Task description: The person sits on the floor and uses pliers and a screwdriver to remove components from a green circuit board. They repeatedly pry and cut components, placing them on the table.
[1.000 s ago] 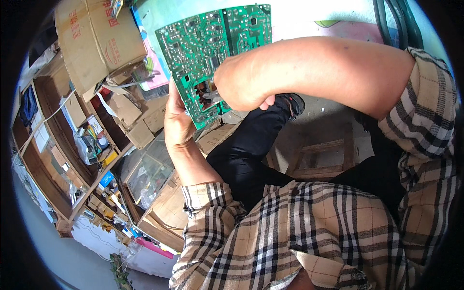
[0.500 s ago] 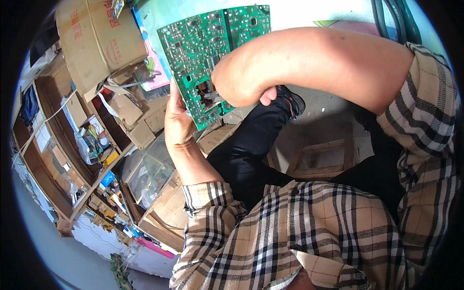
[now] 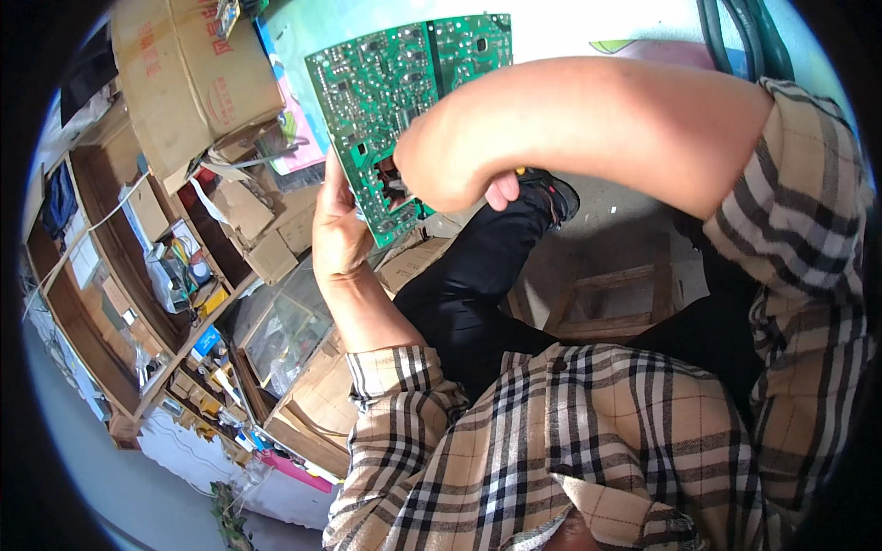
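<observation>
A large green circuit board (image 3: 372, 78), its side with many solder joints facing me, is held up tilted in front of me. At its lower left edge my left hand (image 3: 340, 230) grips it, thumb along the border and the other fingers hidden behind. My right hand (image 3: 441, 170) is closed over the lower part of the board, beside a rectangular cutout (image 3: 393, 184) with dark and reddish parts inside. A small yellow end (image 3: 521, 171) shows by its curled fingers, seemingly the handle of a tool; the rest is hidden by the hand.
Behind the board is a pale table top (image 3: 570, 28) with dark thick hoses (image 3: 735, 41) at its right. A cardboard box (image 3: 188, 83) stands at upper left. Wooden shelving (image 3: 119, 248) with loose parts fills the left. A wooden stool (image 3: 606, 298) sits between my legs.
My right hand and forearm have shifted slightly left and down. The grey metal piece that showed beside the cutout is now mostly covered. The board has barely moved.
</observation>
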`<move>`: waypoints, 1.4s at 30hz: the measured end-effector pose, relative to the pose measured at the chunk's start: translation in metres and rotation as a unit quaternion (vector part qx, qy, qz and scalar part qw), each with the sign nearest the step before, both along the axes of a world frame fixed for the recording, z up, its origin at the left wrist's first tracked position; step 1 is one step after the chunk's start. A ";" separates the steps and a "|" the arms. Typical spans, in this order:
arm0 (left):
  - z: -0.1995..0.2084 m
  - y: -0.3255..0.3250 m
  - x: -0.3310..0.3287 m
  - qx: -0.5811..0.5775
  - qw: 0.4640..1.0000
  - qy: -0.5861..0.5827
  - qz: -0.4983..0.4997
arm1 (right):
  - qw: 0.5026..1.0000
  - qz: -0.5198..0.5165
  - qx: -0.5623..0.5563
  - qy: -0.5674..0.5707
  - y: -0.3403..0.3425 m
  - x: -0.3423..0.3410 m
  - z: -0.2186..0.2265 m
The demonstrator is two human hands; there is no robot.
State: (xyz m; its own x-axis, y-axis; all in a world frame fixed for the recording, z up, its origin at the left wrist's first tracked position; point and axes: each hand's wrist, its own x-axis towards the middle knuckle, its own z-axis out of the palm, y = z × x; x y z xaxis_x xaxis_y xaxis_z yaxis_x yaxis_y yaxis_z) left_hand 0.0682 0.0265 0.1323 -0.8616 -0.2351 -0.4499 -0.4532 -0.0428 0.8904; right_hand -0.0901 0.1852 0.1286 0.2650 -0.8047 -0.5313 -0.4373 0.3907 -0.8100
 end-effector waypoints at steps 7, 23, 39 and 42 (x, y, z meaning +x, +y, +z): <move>-0.003 -0.002 0.007 -0.020 1.000 0.002 0.007 | 0.983 -0.098 -0.069 0.138 0.000 0.035 0.000; -0.007 -0.001 -0.001 -0.001 1.000 -0.006 0.013 | 0.992 -0.089 0.079 -0.043 -0.008 0.023 -0.024; -0.013 0.004 -0.005 -0.003 0.999 0.018 0.034 | 0.904 -0.202 -0.308 0.218 0.013 0.055 -0.048; -0.011 0.006 -0.005 -0.001 0.999 0.030 0.041 | 0.858 -0.204 -0.368 0.294 0.010 0.059 -0.056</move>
